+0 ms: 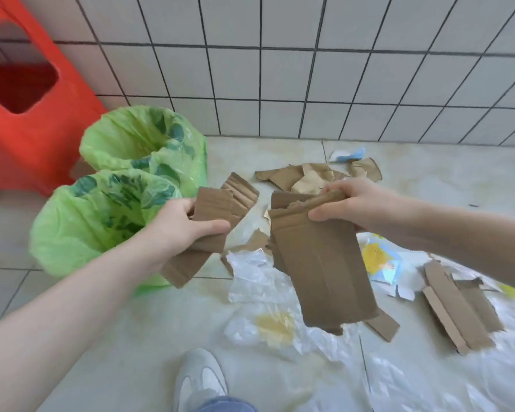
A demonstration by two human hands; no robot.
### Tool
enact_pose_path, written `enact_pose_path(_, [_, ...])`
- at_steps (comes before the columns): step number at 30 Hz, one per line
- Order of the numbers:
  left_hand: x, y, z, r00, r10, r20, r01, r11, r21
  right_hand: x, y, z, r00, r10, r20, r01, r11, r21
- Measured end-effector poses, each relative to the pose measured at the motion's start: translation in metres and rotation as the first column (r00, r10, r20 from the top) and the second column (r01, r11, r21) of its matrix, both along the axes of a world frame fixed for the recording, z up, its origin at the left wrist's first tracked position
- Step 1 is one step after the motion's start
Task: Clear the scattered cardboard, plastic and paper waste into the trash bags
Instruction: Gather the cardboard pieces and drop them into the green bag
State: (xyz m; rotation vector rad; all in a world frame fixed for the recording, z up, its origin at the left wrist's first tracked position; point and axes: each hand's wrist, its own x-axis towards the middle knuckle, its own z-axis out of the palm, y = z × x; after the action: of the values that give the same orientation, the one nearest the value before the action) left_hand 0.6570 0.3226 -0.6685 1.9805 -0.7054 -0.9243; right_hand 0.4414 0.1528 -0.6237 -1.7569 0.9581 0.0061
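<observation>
The left hand (188, 226) is clenched around a small stack of torn brown corrugated cardboard pieces (217, 215), thumb on top, held just beside the rim of the nearer green translucent plastic trash bag (81, 221) at about nine o'clock from the hand. The right hand (351, 205) grips the top edge of a long folded brown cardboard sheet (321, 263), which hangs down toward six o'clock, tilted, clear of the floor.

A second green plastic trash bag (137, 141) stands open behind the first, at eleven o'clock, touching it. An orange-red plastic stool (21, 114) sits at ten o'clock against the grey tiled wall (280, 69).

On the pale tiled floor (131, 337), more waste lies scattered. A heap of crumpled brown cardboard scraps (309, 173) lies at one o'clock near the wall, with a blue and white paper scrap (348, 154) just beyond it. Crinkled clear plastic film (259, 278) spreads under and below the hanging sheet. A yellow and blue printed paper wrapper (381, 260) lies at three o'clock, partly hidden by the right forearm and the sheet. Flat torn cardboard strips (458, 310) lie at four o'clock. A grey and white shoe (199, 379) shows at six o'clock.
</observation>
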Motion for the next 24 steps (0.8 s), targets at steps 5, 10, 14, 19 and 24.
enact_pose_path(5, [0.054,0.034,0.044,0.975,0.184,0.126,-0.176,0.982,-0.073,0.076,0.010,0.028,0.974,-0.150,0.169,0.133,0.985,0.110])
enact_pose_path(10, [0.103,0.071,0.062,0.893,0.358,0.273,-0.333,0.933,-0.134,0.151,0.038,0.043,0.910,-0.266,0.317,0.220,0.960,0.172])
enact_pose_path(14, [0.128,0.084,0.049,0.830,0.476,0.290,-0.438,0.879,-0.190,0.191,0.061,0.037,0.882,-0.287,0.375,0.250,0.957,0.144])
enact_pose_path(19, [0.147,0.076,0.014,0.787,0.609,0.098,-0.586,0.788,-0.191,0.217,0.087,0.011,0.878,-0.240,0.415,0.203,0.970,0.132])
enact_pose_path(24, [0.144,0.060,-0.019,0.791,0.593,0.149,-0.570,0.804,-0.170,0.234,0.100,-0.025,0.931,-0.183,0.317,0.162,0.983,0.093])
